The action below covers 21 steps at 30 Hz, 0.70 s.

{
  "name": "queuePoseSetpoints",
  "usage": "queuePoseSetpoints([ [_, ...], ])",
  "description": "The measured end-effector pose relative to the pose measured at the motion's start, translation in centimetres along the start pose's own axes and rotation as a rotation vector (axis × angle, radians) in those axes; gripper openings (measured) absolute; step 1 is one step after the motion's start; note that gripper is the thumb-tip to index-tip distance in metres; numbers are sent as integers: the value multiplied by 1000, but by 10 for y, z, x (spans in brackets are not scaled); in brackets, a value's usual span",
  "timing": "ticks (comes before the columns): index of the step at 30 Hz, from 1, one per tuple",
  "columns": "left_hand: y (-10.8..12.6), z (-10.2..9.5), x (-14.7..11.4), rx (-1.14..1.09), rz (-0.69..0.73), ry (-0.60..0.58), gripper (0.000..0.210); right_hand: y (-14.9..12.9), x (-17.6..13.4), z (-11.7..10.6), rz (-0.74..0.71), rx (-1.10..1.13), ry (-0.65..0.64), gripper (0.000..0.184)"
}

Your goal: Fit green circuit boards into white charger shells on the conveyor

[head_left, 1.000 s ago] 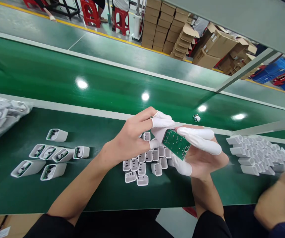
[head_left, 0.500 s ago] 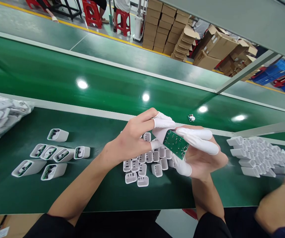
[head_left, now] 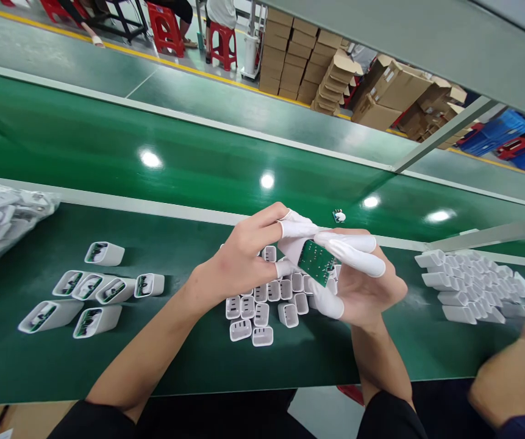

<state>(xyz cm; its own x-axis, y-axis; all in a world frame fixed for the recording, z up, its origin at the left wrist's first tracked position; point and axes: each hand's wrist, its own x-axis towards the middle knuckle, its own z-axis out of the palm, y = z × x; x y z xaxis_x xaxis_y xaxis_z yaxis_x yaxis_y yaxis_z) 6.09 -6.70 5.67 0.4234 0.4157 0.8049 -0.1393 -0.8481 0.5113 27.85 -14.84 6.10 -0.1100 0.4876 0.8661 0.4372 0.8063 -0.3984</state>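
My left hand (head_left: 255,241), with white finger cots, is closed on a white plastic charger housing (head_left: 291,249). A green circuit board (head_left: 317,262) sticks partway out of the housing's open end. My right hand (head_left: 358,268), also in finger cots, is closed around the board's outer end, fingers above and thumb below. Beneath both hands stand several empty white housings (head_left: 262,314) with slots inside. To the left lie several housings with boards inside (head_left: 97,321).
A clear bag of white parts (head_left: 3,222) lies at far left. Stacked white housings (head_left: 467,283) stand at right, near another person's hand and forearm (head_left: 513,360). A small circuit board (head_left: 339,215) lies on the green surface beyond the ledge. Cartons (head_left: 299,52) are stacked beyond.
My right hand has moved left towards my left hand, and less of the circuit board shows outside the housing. The small board on the belt has shifted left.
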Motion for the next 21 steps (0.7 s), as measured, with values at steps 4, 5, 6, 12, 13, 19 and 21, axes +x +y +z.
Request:
queuePoseSetpoints([
  [4, 0, 2, 1, -33, -16, 5, 59, -1, 1, 1, 7, -111, -21, 72],
  [5, -1, 2, 1, -42, -30, 8, 59, -2, 1, 0, 11, -154, -33, 70],
  [6, -1, 2, 1, -50, -44, 13, 58, -2, 2, -1, 19, -197, -48, 68],
  [12, -3, 6, -1, -127, -184, 60, 47, -2, 7, -10, -48, -311, -75, 66],
  [13, -3, 7, -1, -139, -210, 74, 48, -2, 8, -11, -82, -330, -76, 67],
  [19, -2, 14, -2, -174, -240, 148, 53, 6, 4, -13, -255, -500, -154, 66],
  [21, -2, 16, -3, -179, -255, 152, 54, 12, 1, -12, -314, -557, -147, 53],
])
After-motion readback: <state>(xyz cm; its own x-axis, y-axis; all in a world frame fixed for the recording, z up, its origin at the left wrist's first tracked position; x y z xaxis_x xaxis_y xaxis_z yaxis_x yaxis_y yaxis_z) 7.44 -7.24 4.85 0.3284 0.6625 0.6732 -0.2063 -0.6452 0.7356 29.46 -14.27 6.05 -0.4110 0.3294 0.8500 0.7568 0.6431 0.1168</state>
